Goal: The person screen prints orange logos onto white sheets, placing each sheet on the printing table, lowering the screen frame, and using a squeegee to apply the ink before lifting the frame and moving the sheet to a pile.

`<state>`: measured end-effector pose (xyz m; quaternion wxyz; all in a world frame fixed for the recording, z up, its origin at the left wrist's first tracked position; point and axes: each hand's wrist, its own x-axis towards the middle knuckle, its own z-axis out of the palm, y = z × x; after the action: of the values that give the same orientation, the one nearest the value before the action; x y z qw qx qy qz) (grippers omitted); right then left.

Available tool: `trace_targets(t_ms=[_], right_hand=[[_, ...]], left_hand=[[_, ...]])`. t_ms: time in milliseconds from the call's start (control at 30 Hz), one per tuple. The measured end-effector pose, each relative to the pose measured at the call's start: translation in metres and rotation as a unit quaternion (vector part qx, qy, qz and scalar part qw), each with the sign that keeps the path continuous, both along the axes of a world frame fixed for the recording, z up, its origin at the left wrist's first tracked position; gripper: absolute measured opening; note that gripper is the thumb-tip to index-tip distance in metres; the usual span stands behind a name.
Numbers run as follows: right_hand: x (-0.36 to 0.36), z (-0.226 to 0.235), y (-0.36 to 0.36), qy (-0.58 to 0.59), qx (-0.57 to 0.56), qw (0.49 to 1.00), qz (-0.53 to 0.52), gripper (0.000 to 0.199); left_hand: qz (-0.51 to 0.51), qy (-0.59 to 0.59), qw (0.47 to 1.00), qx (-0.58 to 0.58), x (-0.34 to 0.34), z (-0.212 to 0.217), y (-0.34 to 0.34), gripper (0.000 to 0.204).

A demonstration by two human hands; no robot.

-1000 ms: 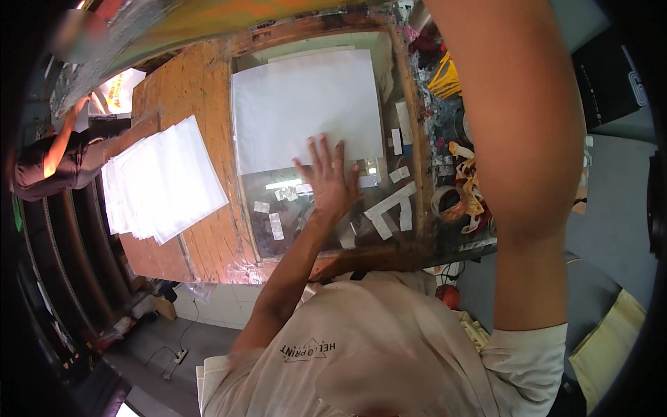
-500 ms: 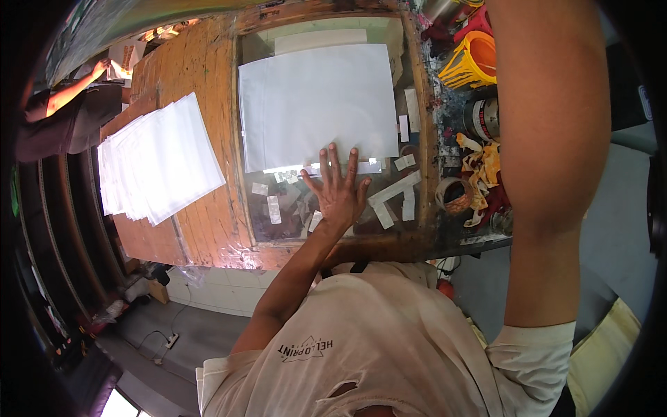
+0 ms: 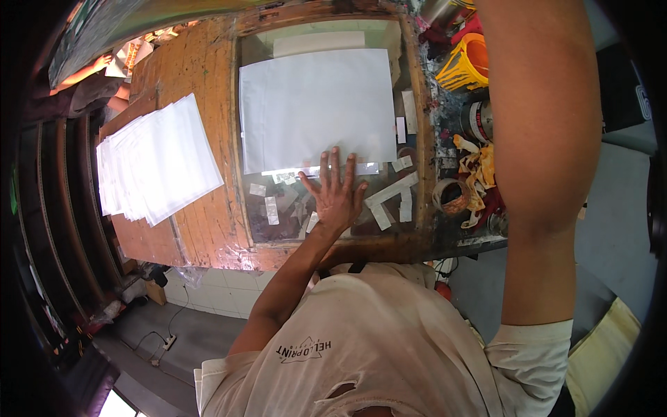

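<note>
My left hand (image 3: 335,198) lies with fingers spread, its fingertips on the near edge of a white sheet (image 3: 316,111). The sheet rests on a glass panel (image 3: 278,228) framed in wood. Under and around the hand, pale tape strips (image 3: 392,189) are stuck to the glass. My right arm (image 3: 545,139) reaches up past the top edge on the right, so the right hand is out of sight. To the left on the wooden tabletop sits a loose stack of white sheets (image 3: 160,160).
On the right side stand an orange-yellow paint-smeared tub (image 3: 472,59), a dark can (image 3: 479,121), a tape roll (image 3: 451,196) and stained rags (image 3: 479,170). Dark rack shelves (image 3: 62,208) stand at the left. Beyond them, another person's arm (image 3: 80,74) shows at the far left.
My left hand stays on the sheet's near edge, almost still. The view shifts slightly, and my right arm appears a little further left. The other person's arm at far left has moved.
</note>
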<state>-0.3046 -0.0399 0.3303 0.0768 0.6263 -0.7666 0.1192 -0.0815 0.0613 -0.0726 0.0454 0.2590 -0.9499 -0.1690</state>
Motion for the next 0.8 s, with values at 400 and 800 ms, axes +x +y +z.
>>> trace_targets(t_ms=[400, 800], right_hand=[[-0.0045, -0.0048, -0.0022, 0.005, -0.008, 1.000, 0.005, 0.046], [-0.0067, -0.0081, -0.0080, 0.026, -0.025, 0.999, 0.019, 0.045]], left_hand=[[-0.020, 0.001, 1.000, -0.007, -0.0010, -0.0040, 0.0001, 0.071], [-0.032, -0.018, 0.999, 0.001, -0.0008, -0.0036, -0.0011, 0.072]])
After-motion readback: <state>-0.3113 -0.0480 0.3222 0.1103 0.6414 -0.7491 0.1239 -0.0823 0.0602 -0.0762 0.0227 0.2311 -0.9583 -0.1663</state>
